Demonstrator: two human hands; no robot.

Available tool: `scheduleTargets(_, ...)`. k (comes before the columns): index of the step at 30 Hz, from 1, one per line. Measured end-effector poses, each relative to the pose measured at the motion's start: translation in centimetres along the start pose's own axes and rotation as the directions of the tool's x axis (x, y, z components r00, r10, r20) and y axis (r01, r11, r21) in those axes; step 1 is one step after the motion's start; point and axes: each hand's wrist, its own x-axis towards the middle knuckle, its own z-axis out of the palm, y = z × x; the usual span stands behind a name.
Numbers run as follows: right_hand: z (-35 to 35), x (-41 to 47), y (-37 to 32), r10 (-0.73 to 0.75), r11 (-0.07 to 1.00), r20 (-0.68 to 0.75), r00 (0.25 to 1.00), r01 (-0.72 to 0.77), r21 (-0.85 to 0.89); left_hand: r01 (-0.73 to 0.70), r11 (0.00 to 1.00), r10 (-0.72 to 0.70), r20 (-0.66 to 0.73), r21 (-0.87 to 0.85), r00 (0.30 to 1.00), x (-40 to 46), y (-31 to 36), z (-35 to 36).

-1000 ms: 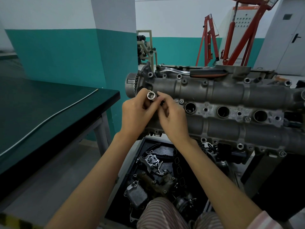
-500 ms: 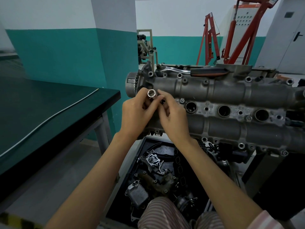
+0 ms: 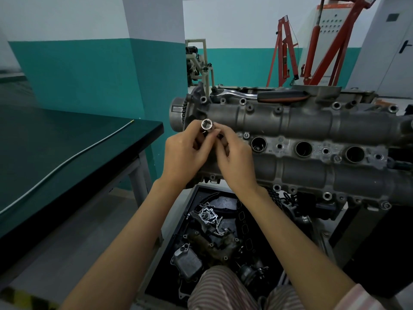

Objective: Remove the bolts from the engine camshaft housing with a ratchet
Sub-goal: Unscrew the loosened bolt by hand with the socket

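L hand (image 3: 186,151) pinches socket (image 3: 206,125), open end up, over housing's (image 3: 301,121) left end. R hand (image 3: 234,157) fingers curled at the socket's lower end; what they hold is hidden, prob. a bolt, can't tell. Socket: small, hard, smooth steel, likely slick w/ oil, so grip by its sides. Ratchet (image 3: 263,96) lies on top of housing, far side; take by dark handle.

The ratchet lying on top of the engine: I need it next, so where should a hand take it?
Grip the chrome ratchet with the black and red handle by that thick handle, coming down from above. It lies flat along the grey camshaft housing, handle pointing right, head left.
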Motion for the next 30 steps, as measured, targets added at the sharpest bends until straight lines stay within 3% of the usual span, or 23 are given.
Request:
scheduleTargets(4,0.14,0.09,0.16,0.075,0.996,-0.023,0.997,-0.073,0.042,0.041,0.999,-0.042,-0.028,-0.010,0.999,0.12,0.12,0.30)
scheduleTargets(13,-0.02,0.00,0.14,-0.038,0.999,-0.003,0.999,0.038,0.017,-0.030,1.000,0.030,0.006,0.001,1.000,-0.07,0.30,-0.12)
scheduleTargets(19,0.22,-0.01,0.30,0.087,0.995,-0.031,0.996,-0.085,0.056,0.034,0.999,-0.035,-0.030,-0.017,0.999,0.02,0.41,0.23)
scheduleTargets(30,-0.03,0.04,0.08,-0.038,0.999,-0.015,0.999,0.038,-0.013,0.000,1.000,0.000,0.007,-0.018,1.000,-0.07,0.07,-0.01)
